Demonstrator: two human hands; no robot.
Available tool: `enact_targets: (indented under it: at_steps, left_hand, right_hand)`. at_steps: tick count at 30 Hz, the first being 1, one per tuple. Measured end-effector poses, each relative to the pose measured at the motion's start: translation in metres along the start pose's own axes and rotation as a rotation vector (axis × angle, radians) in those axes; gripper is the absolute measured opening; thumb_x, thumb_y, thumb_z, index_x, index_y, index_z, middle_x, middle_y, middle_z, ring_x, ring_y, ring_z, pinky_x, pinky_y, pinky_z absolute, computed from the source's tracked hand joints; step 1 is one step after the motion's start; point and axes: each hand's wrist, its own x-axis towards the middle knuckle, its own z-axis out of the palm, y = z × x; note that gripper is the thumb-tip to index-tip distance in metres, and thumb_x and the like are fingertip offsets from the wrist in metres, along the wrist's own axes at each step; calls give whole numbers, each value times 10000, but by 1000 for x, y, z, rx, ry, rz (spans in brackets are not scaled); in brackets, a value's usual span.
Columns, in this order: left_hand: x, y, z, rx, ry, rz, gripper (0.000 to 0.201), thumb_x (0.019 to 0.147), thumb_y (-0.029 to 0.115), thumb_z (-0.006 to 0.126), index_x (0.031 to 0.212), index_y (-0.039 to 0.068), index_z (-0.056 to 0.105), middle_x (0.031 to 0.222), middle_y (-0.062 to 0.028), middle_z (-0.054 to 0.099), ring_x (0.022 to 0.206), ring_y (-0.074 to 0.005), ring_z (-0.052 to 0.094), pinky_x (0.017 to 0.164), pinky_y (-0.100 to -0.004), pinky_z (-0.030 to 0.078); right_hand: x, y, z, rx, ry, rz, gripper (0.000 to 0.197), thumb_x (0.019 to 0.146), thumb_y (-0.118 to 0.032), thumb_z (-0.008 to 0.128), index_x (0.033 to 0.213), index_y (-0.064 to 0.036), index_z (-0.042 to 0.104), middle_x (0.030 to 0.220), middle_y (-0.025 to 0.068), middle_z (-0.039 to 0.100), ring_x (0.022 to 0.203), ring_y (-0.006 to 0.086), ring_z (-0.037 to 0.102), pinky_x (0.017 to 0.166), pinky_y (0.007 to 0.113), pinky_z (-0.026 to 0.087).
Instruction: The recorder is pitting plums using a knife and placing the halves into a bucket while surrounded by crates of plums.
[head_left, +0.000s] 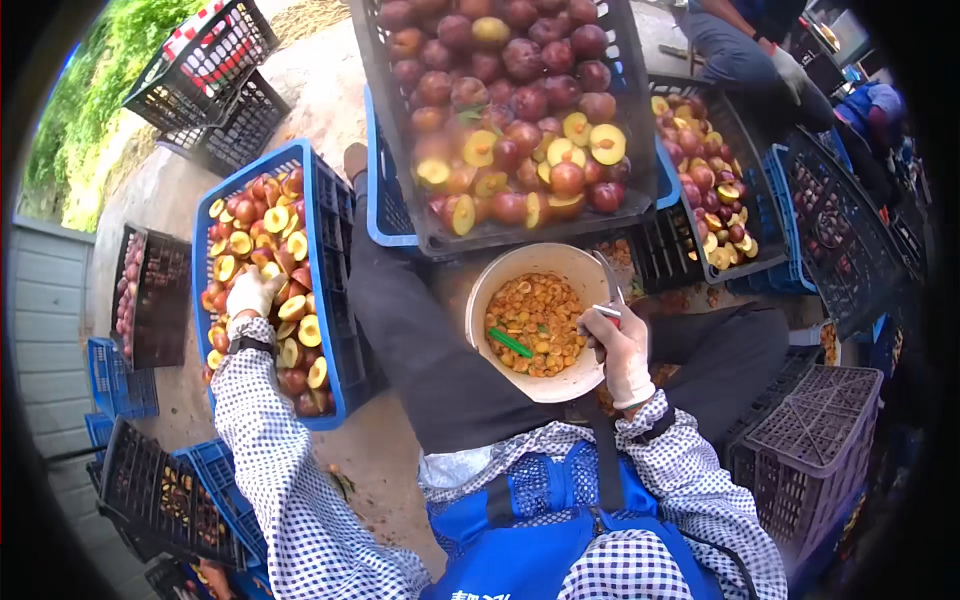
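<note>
My left hand (pixel 254 294), in a pale glove, reaches down onto the halved plums (pixel 290 308) in the blue crate (pixel 334 375) at left. Its fingers look loosely spread, touching the fruit; I make out nothing gripped in them. In front of me, my gloved right hand (pixel 622 352) is closed around a small knife (pixel 606 313) at the right rim of a white bucket (pixel 482 345). Many plum pits (pixel 548 290) fill the bucket's bottom, and a green stick-shaped object (pixel 510 342) lies on them.
A dark crate of whole and halved plums (pixel 525 60) stands ahead, over a blue crate (pixel 385 215). Another plum crate (pixel 715 190) sits to its right. Stacked crates (pixel 815 425) rise at right, with more crates (pixel 150 290) at left. A person (pixel 745 50) works at far right.
</note>
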Motion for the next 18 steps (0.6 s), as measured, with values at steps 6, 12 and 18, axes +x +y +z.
enact_targets:
  at_steps: [6, 12, 18]
  left_hand:
    - [-73, 102, -71, -1351, -54, 379, 490, 960, 396, 572, 1211, -22, 619, 841, -83, 627, 700, -178, 599, 626, -275, 516]
    - [-168, 247, -85, -2196, -1103, 319, 534, 1030, 466, 470, 1277, -1, 549, 918, -68, 600, 741, -192, 592, 575, -259, 499]
    - [-151, 303, -39, -1102, 206, 830, 515, 1019, 429, 522, 1306, 1, 538, 1012, -105, 607, 810, -208, 598, 686, -324, 489]
  right_hand:
    - [-8, -3, -15, 110, 46, 138, 268, 913, -290, 667, 921, -23, 655, 766, 10, 635, 601, 37, 507, 511, 182, 373]
    - [-13, -2, -23, 249, 14, 207, 263, 903, -256, 686, 1014, -17, 671, 758, -15, 612, 581, 27, 475, 490, 183, 323]
    - [-18, -7, -28, 367, 18, 211, 263, 928, -282, 669, 933, -22, 633, 774, 30, 641, 578, 50, 525, 484, 189, 388]
